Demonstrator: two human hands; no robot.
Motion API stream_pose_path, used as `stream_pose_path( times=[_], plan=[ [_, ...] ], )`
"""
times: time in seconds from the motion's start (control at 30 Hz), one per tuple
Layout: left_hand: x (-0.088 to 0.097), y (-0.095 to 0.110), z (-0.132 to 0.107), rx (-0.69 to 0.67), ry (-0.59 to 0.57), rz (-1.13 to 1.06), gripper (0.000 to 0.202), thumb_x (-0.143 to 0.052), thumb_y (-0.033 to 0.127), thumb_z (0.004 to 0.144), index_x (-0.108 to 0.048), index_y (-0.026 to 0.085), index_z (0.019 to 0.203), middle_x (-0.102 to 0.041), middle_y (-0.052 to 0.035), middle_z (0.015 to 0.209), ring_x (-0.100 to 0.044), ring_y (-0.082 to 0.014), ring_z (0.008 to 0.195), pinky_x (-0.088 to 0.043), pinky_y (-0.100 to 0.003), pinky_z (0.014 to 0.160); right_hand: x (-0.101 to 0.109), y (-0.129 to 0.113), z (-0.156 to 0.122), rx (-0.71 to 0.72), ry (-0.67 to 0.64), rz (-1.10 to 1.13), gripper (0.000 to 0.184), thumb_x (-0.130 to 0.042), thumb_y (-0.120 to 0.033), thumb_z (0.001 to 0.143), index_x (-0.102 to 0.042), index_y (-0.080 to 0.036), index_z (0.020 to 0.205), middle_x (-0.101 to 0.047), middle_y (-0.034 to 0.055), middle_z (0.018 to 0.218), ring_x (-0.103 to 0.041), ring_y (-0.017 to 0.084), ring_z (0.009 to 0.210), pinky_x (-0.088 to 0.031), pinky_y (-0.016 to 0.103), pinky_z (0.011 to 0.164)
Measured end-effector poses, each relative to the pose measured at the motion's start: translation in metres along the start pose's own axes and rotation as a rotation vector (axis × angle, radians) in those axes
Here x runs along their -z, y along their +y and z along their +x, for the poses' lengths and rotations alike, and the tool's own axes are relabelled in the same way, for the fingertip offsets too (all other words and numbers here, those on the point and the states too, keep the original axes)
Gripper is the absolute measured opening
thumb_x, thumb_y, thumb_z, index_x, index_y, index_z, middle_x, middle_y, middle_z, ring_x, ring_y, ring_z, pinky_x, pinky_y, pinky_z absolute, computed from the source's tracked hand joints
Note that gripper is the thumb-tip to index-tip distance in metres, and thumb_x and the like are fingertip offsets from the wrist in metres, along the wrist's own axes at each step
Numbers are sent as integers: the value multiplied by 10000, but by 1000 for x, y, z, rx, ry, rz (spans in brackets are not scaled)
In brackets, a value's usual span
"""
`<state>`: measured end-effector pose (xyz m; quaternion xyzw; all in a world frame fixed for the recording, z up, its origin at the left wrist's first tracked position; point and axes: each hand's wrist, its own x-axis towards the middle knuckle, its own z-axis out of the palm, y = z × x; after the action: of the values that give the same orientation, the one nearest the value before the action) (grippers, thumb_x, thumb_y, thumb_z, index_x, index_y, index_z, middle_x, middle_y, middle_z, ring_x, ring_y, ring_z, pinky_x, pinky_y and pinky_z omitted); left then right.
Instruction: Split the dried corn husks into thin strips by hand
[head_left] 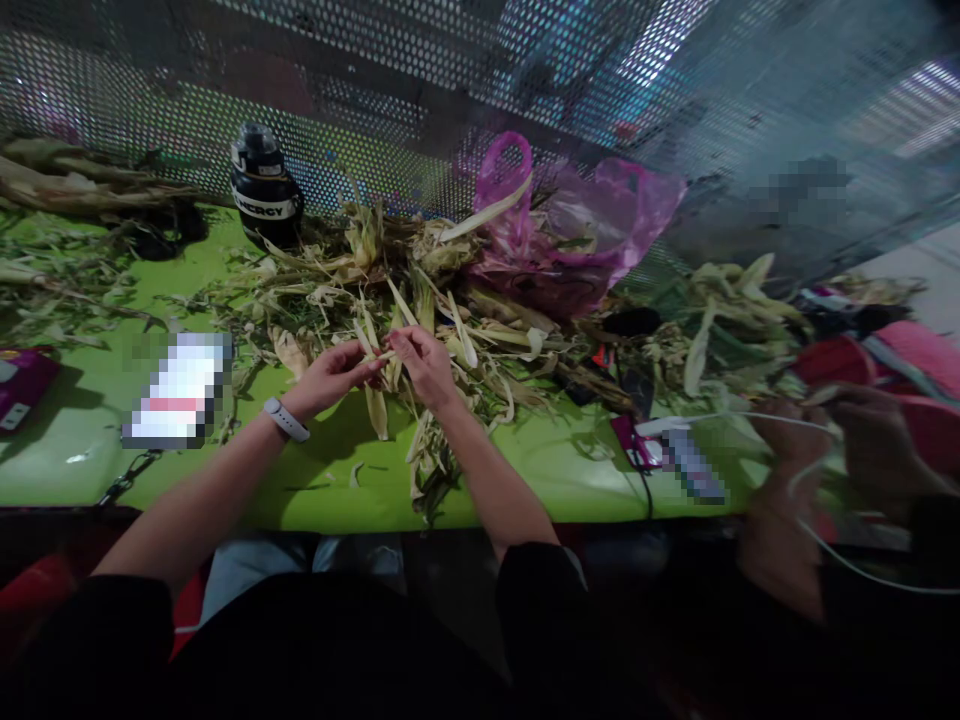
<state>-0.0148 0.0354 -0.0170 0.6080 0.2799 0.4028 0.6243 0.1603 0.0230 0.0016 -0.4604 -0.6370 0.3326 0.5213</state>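
My left hand (pixel 335 376), with a white smartwatch (pixel 286 419) on the wrist, pinches a thin pale husk-like plant strip (pixel 385 357). Close beside it, my right hand (pixel 429 369) has its fingertips closed on the same strip. Under and behind both hands lies a loose heap of dry plant leaves (pixel 330 275), pale and greenish, resembling corn husks. More leafy strips (pixel 435 465) hang toward the table's front edge, just below my right hand. Exactly where each fingertip meets the strip is too small to tell.
A black bottle (pixel 264 195) and a pink plastic bag (pixel 577 240) stand behind the heap on the green table (pixel 330 495). A lit phone (pixel 180 390) lies left, another phone (pixel 694 465) right. Beside me are a co-worker's hands (pixel 862 440) and a white cable (pixel 817 535).
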Motion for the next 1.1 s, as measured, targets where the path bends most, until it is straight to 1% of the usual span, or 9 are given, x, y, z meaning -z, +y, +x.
stream_pose_path(
  times=[0.1,0.23,0.33,0.5,0.6,0.73,0.87,0.97,1.1],
  plan=[
    [0,0,0,15,76,-92,324,-738,448,816,-682,169,970,-710,-22,864,-690,-139,784,-559,-298,815,2,-1,1,-4,44,-100,449,-596,-607,860,-580,-215,642,-476,-32,609,-435,117,603,-389,264,642],
    [2,0,1,46,69,-128,328,-764,435,798,-679,163,961,-738,-34,844,-731,-177,804,-540,-370,921,3,1,1,-2,127,-103,429,-592,-578,874,-534,-225,637,-461,-40,584,-430,117,587,-371,264,624],
    [2,0,2,-35,237,-152,327,-736,440,827,-642,175,994,-747,-34,864,-741,-180,860,-521,-363,944,3,7,0,-59,186,-41,396,-554,-497,906,-509,-226,621,-452,-47,564,-429,108,545,-369,258,579],
    [-3,0,2,-72,311,-203,380,-738,429,824,-595,194,1086,-749,-53,997,-707,-177,1001,-509,-332,941,-11,16,-3,-148,-216,108,157,-621,-346,827,-658,-200,783,-647,-20,733,-583,119,682,-469,251,674],
    [-7,0,1,-93,308,-154,387,-713,449,839,-597,187,1100,-744,-58,1025,-692,-171,984,-524,-316,895,-23,17,-4,-134,-284,224,243,-662,-417,813,-673,-196,914,-693,0,879,-620,127,813,-503,261,791],
    [-7,-1,1,-128,335,-104,376,-719,468,826,-634,172,1042,-740,-55,991,-691,-168,941,-534,-285,836,-32,19,-7,-180,-302,306,303,-704,-477,775,-613,-193,828,-634,-25,738,-588,108,679,-515,259,693],
    [-3,4,3,-166,395,-147,341,-731,455,822,-641,172,991,-747,-52,933,-716,-183,953,-520,-315,914,-34,19,-15,-204,-590,107,170,-716,-302,741,-616,-165,743,-637,-11,716,-601,123,712,-492,272,707],
    [-2,8,2,-200,426,-156,326,-734,442,825,-638,178,990,-754,-62,979,-714,-193,1011,-505,-329,963,-32,17,-15,-248,-455,40,125,-652,-289,779,-630,-166,763,-647,-1,739,-588,123,700,-472,268,686],
    [-7,4,0,-149,383,-210,379,-737,444,819,-616,201,1083,-751,-66,1057,-710,-182,979,-554,-280,813,-30,19,-10,-321,-315,339,344,-594,-524,852,-610,-196,956,-667,14,812,-640,145,734,-514,285,707]
  ],
)
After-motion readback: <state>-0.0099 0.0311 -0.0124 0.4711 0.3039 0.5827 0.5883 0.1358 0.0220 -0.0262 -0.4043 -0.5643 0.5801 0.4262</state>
